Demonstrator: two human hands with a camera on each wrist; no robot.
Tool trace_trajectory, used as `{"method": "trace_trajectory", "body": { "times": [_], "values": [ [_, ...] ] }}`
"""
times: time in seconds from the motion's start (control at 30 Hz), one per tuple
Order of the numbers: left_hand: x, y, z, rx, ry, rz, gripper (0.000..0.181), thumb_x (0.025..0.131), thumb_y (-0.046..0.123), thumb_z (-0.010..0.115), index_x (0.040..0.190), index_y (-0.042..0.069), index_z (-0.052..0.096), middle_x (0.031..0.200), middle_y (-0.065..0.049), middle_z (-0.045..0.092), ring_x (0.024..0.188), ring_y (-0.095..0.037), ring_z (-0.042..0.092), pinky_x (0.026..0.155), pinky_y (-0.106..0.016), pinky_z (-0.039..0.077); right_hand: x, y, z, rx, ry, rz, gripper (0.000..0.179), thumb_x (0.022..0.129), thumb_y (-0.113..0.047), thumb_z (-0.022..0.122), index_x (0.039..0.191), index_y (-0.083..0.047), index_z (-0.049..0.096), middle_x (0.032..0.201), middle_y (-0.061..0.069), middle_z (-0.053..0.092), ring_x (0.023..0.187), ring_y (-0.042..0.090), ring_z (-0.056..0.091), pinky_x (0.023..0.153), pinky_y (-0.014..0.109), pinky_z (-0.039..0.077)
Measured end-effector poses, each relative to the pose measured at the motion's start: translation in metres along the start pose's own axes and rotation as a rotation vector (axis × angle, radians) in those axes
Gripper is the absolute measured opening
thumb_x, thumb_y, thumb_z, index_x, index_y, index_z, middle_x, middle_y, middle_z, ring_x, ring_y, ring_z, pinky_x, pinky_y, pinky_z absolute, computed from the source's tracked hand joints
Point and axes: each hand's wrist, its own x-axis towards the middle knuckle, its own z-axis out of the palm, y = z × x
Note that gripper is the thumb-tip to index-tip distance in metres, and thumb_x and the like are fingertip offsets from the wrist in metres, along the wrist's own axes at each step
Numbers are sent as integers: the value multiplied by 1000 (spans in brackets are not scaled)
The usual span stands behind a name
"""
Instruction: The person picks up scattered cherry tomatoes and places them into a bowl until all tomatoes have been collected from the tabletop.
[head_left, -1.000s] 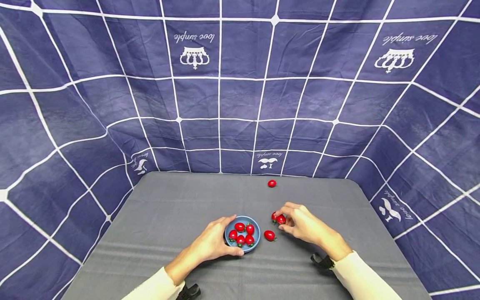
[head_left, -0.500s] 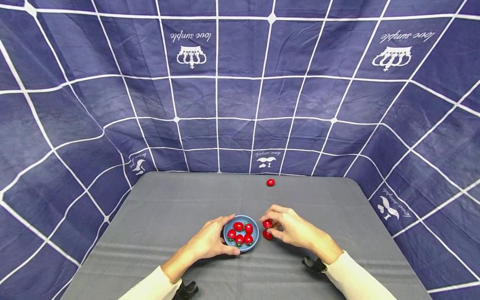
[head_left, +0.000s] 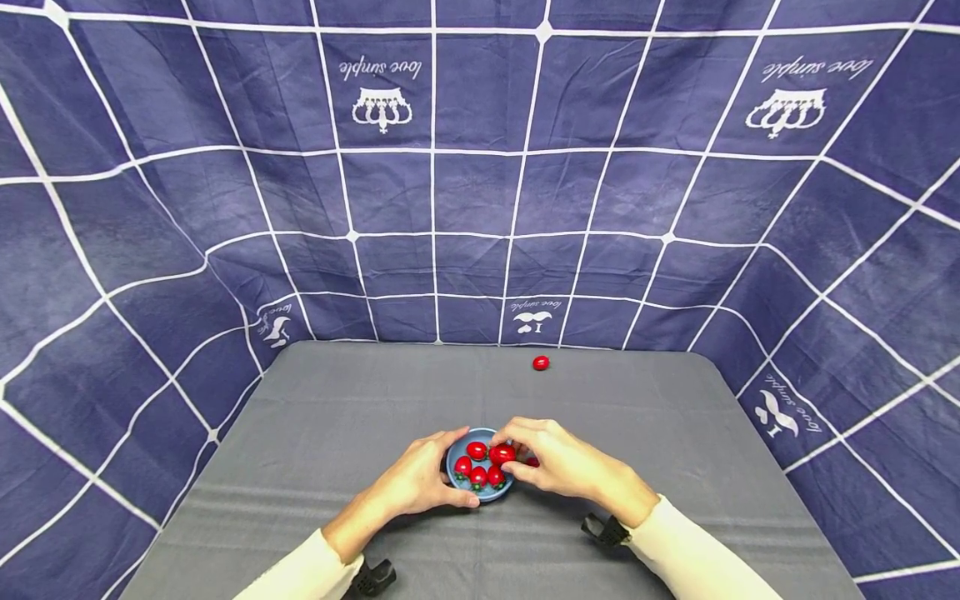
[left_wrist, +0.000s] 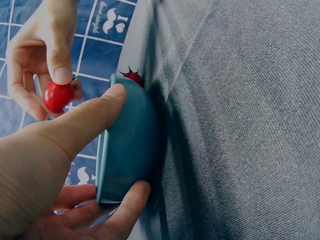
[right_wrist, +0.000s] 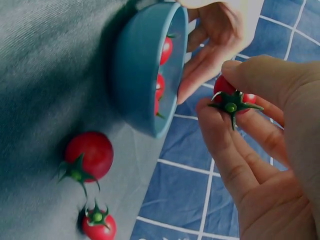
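In the head view my left hand (head_left: 423,479) holds the side of a small blue bowl (head_left: 454,487), thumb at the near side and fingers at the far side. The left wrist view shows that thumb lying along the bowl's (left_wrist: 132,140) rim. Several red cherry tomatoes (head_left: 478,477) with green stems lie inside. Over the bowl's right part, my right hand (head_left: 562,458) pinches another cherry tomato (right_wrist: 226,89) between thumb and fingers; its green star-shaped stem faces the right wrist camera. One loose cherry tomato (head_left: 532,462) is partly hidden behind the right hand.
A single cherry tomato (head_left: 541,362) lies near the back edge of the grey cloth-covered table (head_left: 360,392). In the right wrist view, two tomatoes rest on the cloth beside the bowl, the nearer tomato (right_wrist: 90,157) larger. A blue gridded curtain (head_left: 480,196) surrounds the table.
My right hand has taken a cherry tomato from the table and carried it left until it is over the bowl. The left hand keeps its hold on the bowl.
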Motion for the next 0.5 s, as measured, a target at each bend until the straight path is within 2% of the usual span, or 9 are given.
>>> {"method": "trace_trajectory", "body": {
  "times": [0.13, 0.37, 0.5],
  "values": [
    [1, 0, 0, -6, -7, -3, 114, 76, 45, 112, 166, 0, 59, 148, -15, 77, 138, -33, 73, 120, -57, 60, 3, -4, 3, 1, -22, -19, 30, 102, -6, 89, 131, -8, 81, 121, 1, 79, 102, 8, 76, 84, 24, 69],
    [1, 0, 1, -13, -14, -6, 114, 76, 43, 111, 167, -1, 58, 148, -14, 76, 138, -32, 72, 120, -57, 60, 7, -10, 8, -90, -55, -51, 33, 102, -13, 90, 134, -17, 83, 125, -6, 79, 112, 5, 77, 103, 21, 65],
    [1, 0, 1, -15, -16, -11, 114, 77, 42, 111, 167, -1, 58, 148, -14, 76, 138, -33, 72, 120, -58, 60, 8, -13, 11, -105, -73, -47, 33, 103, -15, 90, 135, -19, 83, 128, -8, 79, 115, 5, 77, 107, 24, 65]
  ]
}}
